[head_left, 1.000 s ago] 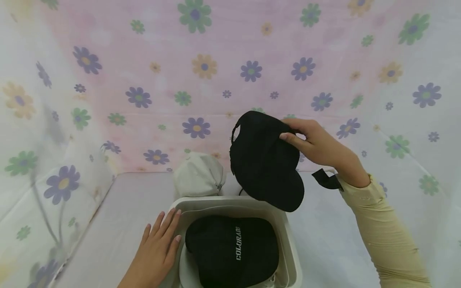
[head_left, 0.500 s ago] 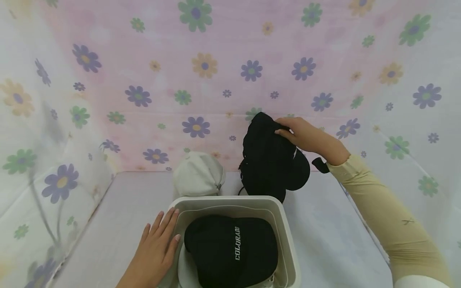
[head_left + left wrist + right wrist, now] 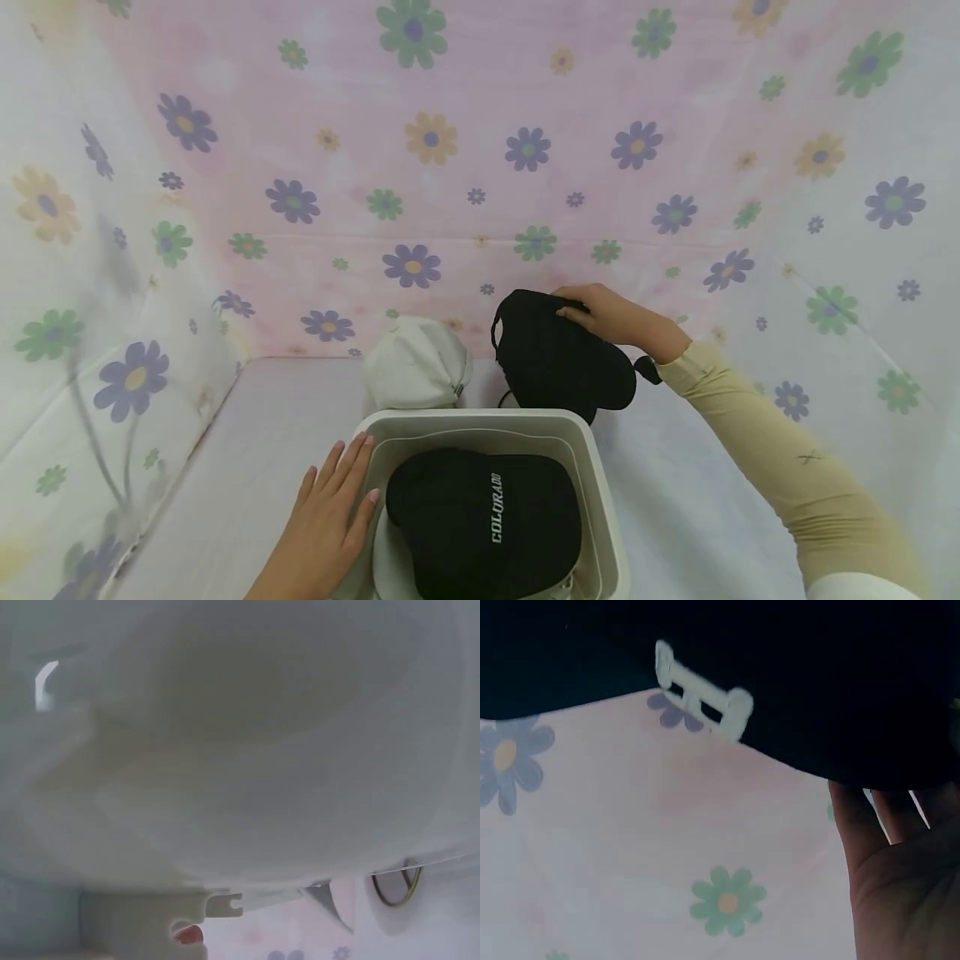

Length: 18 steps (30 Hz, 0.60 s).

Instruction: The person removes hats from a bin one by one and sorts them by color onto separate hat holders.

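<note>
Behind the bin, my right hand (image 3: 600, 315) pinches a black baseball cap (image 3: 555, 358) by its crown, thumb on the near side. The cap's brim points right and its back opening faces left. Another black cap (image 3: 587, 414) shows as a small part below it, mostly hidden. In the right wrist view, the held cap (image 3: 840, 682) carries a white embroidered mark, and the fingers (image 3: 859, 817) go behind its edge. My left hand (image 3: 322, 517) rests with straight fingers at the left rim of the white bin (image 3: 480, 421). Inside the bin lies a black cap (image 3: 487, 525) lettered COLORADO.
A white cap (image 3: 416, 365) stands behind the bin, left of the black ones. Pale items lie under the COLORADO cap. The white cloth table (image 3: 675, 517) meets a flowered cloth backdrop (image 3: 465, 100). The bin's pale wall (image 3: 262, 787) fills most of the left wrist view.
My right hand has moved the held black cap down and slightly back, from above the bin's far rim to low over the other black cap. My left hand has stayed put.
</note>
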Motion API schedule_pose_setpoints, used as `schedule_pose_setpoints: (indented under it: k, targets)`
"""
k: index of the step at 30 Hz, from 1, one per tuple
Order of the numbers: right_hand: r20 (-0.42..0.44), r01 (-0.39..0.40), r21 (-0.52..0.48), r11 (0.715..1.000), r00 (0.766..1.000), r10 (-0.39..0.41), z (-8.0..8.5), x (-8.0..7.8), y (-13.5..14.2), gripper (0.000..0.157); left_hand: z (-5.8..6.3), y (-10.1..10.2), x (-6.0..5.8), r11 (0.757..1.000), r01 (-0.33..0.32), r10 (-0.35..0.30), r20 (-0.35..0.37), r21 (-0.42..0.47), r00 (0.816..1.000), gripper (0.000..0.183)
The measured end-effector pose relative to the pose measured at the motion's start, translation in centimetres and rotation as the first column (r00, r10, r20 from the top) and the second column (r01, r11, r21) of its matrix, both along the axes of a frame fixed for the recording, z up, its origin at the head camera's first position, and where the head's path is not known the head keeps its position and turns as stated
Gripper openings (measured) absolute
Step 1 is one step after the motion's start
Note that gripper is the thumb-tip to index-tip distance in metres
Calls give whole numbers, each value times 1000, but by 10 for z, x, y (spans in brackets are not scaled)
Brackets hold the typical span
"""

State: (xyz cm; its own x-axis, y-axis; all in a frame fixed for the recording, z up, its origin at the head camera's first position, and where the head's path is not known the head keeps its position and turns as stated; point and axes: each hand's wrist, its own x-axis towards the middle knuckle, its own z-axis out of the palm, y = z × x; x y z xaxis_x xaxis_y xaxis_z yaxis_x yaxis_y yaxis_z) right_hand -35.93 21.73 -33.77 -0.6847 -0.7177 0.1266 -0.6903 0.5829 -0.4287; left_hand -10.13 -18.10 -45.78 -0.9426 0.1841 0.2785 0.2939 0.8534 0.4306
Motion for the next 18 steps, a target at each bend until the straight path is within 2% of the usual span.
schedule_pose_setpoints:
  k: [5, 12, 14, 18]
  targets:
    - [38, 16, -17, 1000, 999, -15, -12, 3, -1, 37, 0, 1, 0, 1000, 3, -4, 12, 17, 1000, 62]
    - [190, 97, -7, 995, 977, -94, -23, 15, 1, 69, -1, 0, -1, 1000, 6, -6, 27, 21, 1000, 65]
    - [234, 102, -14, 995, 967, -96, -23, 15, 0, 74, -1, 0, -1, 1000, 7, -7, 24, 26, 1000, 65]
    - [257, 114, 22, 993, 959, -116, -18, 13, -7, 81, -1, 0, -2, 999, 8, -9, 13, 34, 1000, 65]
